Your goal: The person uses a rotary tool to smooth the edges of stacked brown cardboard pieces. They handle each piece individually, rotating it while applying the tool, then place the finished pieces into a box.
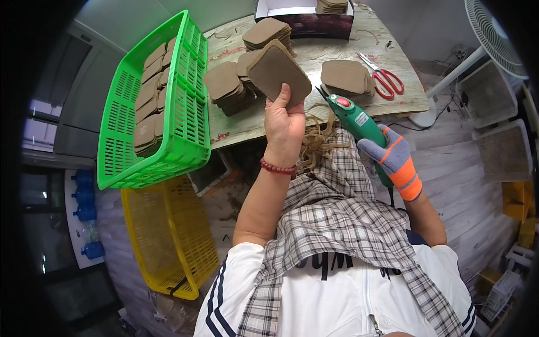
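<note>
I count two plastic mesh baskets, one green [168, 146] and one yellow [168, 241], one pair of red-handled scissors [384, 76], and four blue water jugs [84, 196].

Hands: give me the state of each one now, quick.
Left hand: closed on a brown rounded pad, held up over the table.
Right hand: gloved, closed on a green handheld power tool.
</note>
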Demonstrator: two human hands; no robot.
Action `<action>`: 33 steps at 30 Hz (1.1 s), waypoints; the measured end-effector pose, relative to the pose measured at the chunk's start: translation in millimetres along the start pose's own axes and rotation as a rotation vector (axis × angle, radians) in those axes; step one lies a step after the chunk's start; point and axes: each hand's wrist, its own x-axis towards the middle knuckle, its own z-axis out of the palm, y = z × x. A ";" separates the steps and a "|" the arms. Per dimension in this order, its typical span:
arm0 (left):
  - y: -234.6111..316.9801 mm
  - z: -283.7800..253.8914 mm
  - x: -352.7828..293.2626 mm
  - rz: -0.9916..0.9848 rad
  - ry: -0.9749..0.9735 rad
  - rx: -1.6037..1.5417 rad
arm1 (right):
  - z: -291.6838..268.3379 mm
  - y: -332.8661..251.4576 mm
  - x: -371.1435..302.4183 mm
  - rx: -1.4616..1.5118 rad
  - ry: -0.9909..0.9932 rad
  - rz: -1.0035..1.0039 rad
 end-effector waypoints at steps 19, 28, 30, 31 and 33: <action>-34.4 -17.2 -26.7 -0.171 -0.088 0.180 | -10.6 -9.9 10.1 0.049 0.084 -0.008; -7.5 -28.5 -25.7 -0.207 -0.208 0.465 | -38.5 -10.5 6.7 0.029 -0.001 0.071; 7.4 -31.0 -18.2 -0.222 -0.253 0.573 | -44.5 -15.2 2.3 0.016 -0.052 0.095; 14.5 -31.5 -14.7 -0.241 -0.277 0.636 | -46.9 -18.6 -0.2 0.015 -0.076 0.094; 29.1 -31.3 -8.5 -0.277 -0.323 0.761 | -50.3 -18.6 -2.9 -0.009 -0.117 0.105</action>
